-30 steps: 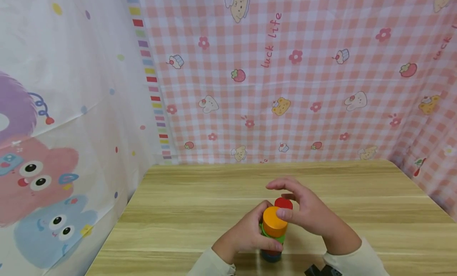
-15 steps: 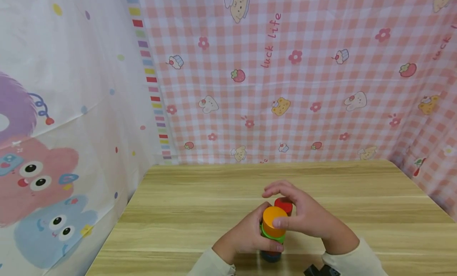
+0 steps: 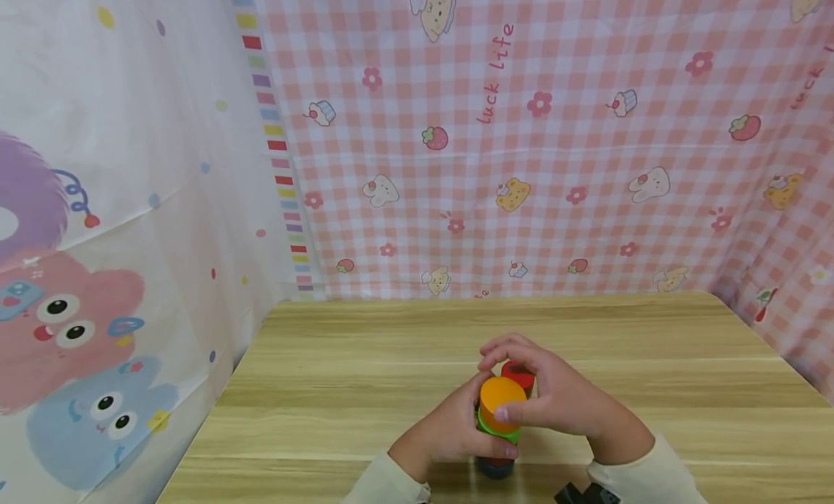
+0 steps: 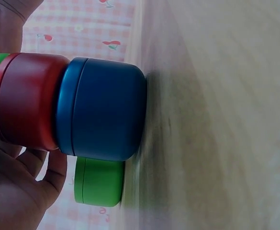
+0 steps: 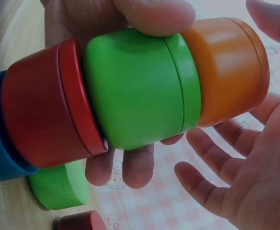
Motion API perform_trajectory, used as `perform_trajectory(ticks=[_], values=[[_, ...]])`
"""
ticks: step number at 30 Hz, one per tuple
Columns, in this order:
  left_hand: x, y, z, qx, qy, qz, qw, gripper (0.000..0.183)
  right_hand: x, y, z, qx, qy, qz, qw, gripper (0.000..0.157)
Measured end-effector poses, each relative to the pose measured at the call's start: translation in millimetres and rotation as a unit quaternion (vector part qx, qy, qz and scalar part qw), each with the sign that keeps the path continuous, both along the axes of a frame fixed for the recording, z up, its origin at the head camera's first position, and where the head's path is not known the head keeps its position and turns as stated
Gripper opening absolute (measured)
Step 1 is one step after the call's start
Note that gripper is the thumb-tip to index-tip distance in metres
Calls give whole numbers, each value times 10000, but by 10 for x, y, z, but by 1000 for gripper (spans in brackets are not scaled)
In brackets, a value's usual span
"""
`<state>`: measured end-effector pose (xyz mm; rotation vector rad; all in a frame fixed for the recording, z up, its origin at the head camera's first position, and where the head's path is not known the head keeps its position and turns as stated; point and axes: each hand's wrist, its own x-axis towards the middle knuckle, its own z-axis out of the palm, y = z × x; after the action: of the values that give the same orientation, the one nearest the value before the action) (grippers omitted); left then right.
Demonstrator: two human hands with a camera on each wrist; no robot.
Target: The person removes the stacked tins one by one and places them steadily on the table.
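A stack of small round lidded jars stands on the wooden table (image 3: pixel 365 388). From the bottom come a blue jar (image 4: pixel 108 110), a red jar (image 4: pixel 29 100), a green jar (image 5: pixel 140 91) and an orange jar (image 3: pixel 502 401). My left hand (image 3: pixel 449 424) grips the green jar, thumb on the near side and fingers behind. My right hand (image 3: pixel 554 388) curves loosely around the orange jar. Its thumb overlaps the orange jar in the head view, but the right wrist view shows gaps around that jar; contact is unclear.
Behind the stack, a second red jar (image 3: pixel 519 374) stands on the table. Another green jar (image 4: pixel 99 182) sits close by it, hidden in the head view. A pink checked cloth (image 3: pixel 495 164) hangs at the back, and a white cartoon-print cloth (image 3: pixel 176 164) hangs on the left.
The right hand has moved slightly left and down, its thumb shifting across the front of the orange jar. The left hand and stack stay nearly still.
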<state>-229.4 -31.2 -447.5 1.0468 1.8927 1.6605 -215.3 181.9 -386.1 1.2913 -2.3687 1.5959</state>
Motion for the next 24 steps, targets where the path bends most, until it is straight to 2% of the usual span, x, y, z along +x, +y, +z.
perform_trajectory(ticks=[5,11,19,24], values=[[-13,-1,-13,33,59,-65,10000,79,-15,-5,-15,39,-205,32,9998,37],[-32,4,-23,172,-28,-227,9996,72,-25,-9,-31,60,-381,101,9992,33],[-35,12,-24,231,-87,-238,9994,72,-34,14,-45,137,-477,258,9984,37],[-31,10,-24,291,-117,-284,9991,72,-47,36,-41,178,-424,501,9977,41]])
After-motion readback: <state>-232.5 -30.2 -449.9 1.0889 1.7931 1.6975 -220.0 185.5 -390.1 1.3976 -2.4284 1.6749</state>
